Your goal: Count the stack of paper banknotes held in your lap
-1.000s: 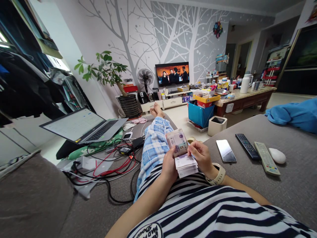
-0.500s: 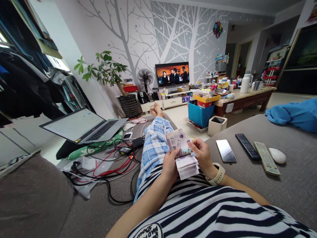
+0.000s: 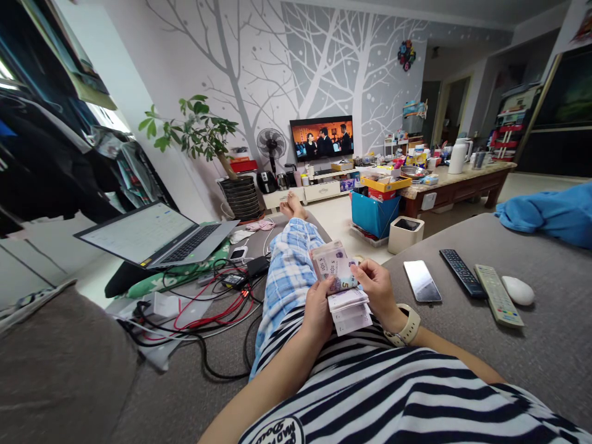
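A stack of banknotes (image 3: 333, 265), marked with a 5, is held above my lap. My left hand (image 3: 319, 308) grips the stack from the left, its thumb lying across the face of the notes. The notes' lower ends fold down and fan out below that thumb. At the right edge of the stack, my right hand (image 3: 375, 290) pinches a note between thumb and fingers. A pale watch (image 3: 406, 327) circles my right wrist. Under the notes are my striped shirt (image 3: 416, 394) and blue checked trousers (image 3: 289, 271).
On the sofa to my right lie a phone (image 3: 422, 281), a black remote (image 3: 462, 272), a beige remote (image 3: 499, 296) and a white mouse (image 3: 518, 290). Leftward are an open laptop (image 3: 194, 242) and tangled cables (image 3: 217, 314). Ahead stand a blue box (image 3: 374, 214) and a white bin (image 3: 406, 235).
My hands stay in nearly the same place, with only a slight shift of the fingers on the banknotes. The television picture has changed a little.
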Demonstrator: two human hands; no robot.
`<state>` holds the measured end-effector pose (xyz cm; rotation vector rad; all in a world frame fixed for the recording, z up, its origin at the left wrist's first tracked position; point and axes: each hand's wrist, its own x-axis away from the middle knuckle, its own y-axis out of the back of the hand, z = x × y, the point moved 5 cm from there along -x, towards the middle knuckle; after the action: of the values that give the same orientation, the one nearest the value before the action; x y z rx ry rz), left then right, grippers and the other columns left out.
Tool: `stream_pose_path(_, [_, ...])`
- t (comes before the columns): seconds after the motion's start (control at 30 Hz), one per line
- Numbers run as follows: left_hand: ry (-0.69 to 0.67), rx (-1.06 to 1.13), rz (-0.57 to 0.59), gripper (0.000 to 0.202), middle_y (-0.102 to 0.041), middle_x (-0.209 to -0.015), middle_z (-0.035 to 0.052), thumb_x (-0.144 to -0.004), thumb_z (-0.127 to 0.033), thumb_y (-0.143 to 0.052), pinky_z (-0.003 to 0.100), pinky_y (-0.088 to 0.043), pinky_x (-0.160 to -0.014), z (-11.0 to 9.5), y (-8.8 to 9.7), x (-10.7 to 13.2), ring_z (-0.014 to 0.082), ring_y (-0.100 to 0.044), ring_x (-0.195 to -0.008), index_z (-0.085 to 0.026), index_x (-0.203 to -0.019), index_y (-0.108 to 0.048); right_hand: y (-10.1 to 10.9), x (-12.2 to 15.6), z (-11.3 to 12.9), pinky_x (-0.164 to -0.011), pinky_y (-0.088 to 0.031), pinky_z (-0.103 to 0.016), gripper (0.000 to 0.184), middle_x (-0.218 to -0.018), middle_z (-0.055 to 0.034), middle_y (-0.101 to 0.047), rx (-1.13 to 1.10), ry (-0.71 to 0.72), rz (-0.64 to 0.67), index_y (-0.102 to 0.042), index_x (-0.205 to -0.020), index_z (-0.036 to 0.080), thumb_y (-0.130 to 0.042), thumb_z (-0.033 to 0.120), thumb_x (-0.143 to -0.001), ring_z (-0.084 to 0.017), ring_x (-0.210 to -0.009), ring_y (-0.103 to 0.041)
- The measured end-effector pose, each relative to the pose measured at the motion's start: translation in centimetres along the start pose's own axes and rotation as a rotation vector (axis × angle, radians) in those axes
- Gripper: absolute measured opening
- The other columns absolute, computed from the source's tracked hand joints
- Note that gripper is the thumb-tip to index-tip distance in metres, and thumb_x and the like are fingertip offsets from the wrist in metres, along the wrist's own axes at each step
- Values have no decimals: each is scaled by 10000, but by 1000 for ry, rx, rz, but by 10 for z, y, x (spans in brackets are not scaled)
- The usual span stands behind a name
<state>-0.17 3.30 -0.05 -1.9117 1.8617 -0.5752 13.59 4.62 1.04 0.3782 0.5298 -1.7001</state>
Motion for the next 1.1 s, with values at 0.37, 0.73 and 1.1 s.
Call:
stream_pose_path(0.37, [18, 64, -12, 396, -773, -907, 99, -649, -418, -770, 363, -527, -853, 4, 1, -6, 281, -710, -946, -124, -908, -713, 0, 2, 3, -514, -338, -255, 394, -563, 41, -456, 5, 7, 6, -516, -618, 200, -663, 494, -835, -116, -538, -396])
stream_pose_path(0.73, [-79, -19, 12, 227, -765, -855, 73, -642, -300, -759, 338, -505, -833, -3, 0, -4, 273, -687, -956, -142, -793, -695, -1, 4, 6, -523, -333, -257, 355, -575, 41, -452, -4, 45, 36, -537, -637, 200, -660, 459, -846, -117, -546, -387])
stream_pose_path(1.1, [-55, -55, 14, 258, -755, -816, 57, -677, -360, -692, 316, -503, -745, -2, 0, -5, 238, -688, -825, -143, -815, -707, -3, 4, 10, -529, -339, -257, 319, -583, 33, -481, -14, 35, 53, -558, -652, 194, -656, 422, -852, -119, -552, -407])
